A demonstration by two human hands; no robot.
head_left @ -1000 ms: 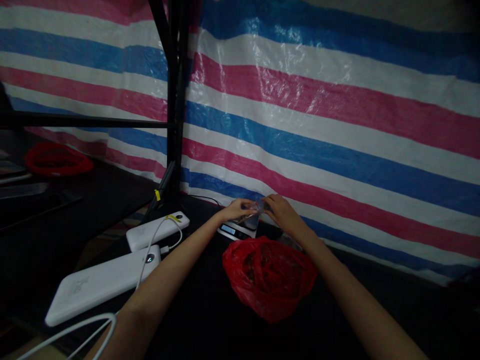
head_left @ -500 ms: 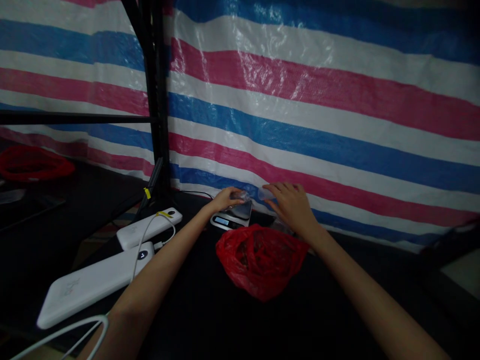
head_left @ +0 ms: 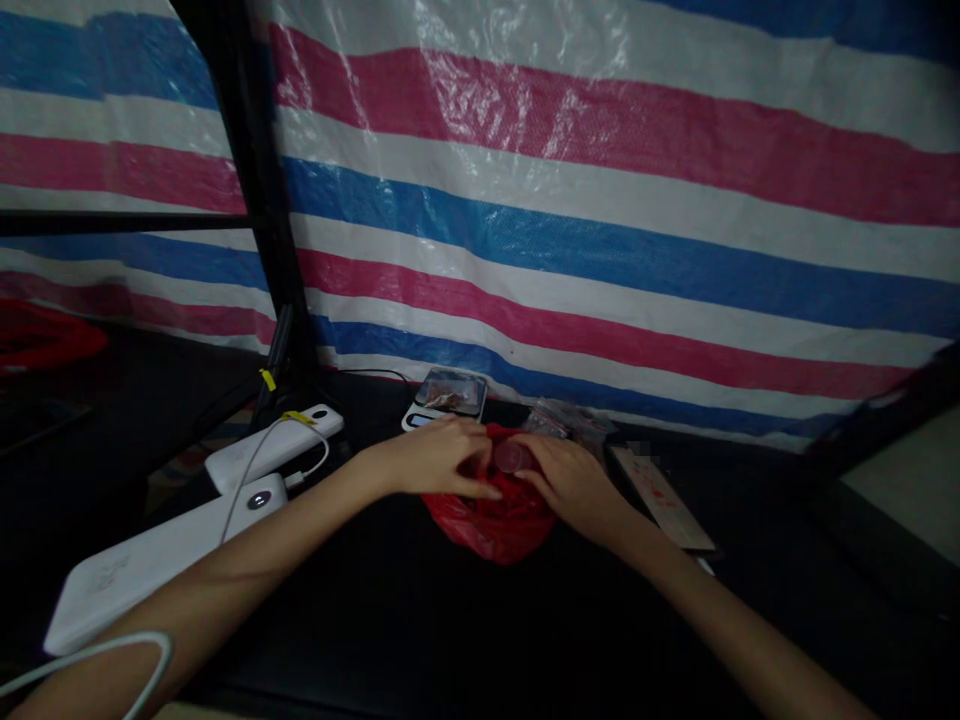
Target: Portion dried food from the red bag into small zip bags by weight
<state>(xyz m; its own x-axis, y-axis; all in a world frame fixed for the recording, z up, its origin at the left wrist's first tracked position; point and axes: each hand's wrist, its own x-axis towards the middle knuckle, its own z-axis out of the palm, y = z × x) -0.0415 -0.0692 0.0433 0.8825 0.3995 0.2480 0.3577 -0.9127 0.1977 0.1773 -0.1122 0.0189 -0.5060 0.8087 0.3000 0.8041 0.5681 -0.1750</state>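
A red plastic bag (head_left: 491, 530) stands on the black table with its mouth up. Over its left side is my left hand (head_left: 442, 455), thumb and fingers apart, holding nothing that I can see. My right hand (head_left: 566, 480) pinches a small clear plastic cup (head_left: 510, 457) above the bag's mouth. The bag's contents are mostly hidden by my hands. Behind the bag sits a digital scale (head_left: 427, 400), and on its plate lies a small clear bag (head_left: 452, 393) with something brown in it.
Several small clear packets (head_left: 555, 418) lie right of the scale. A flat pale board (head_left: 667, 500) with red marks is beyond my right wrist. Two white power banks (head_left: 161, 560) with a cable are at left. A striped plastic sheet (head_left: 600, 250) hangs behind.
My left hand has released the clear bag onto the scale and come nearer to the red bag. My right hand has brought the cup down over the red bag. The view has shifted.
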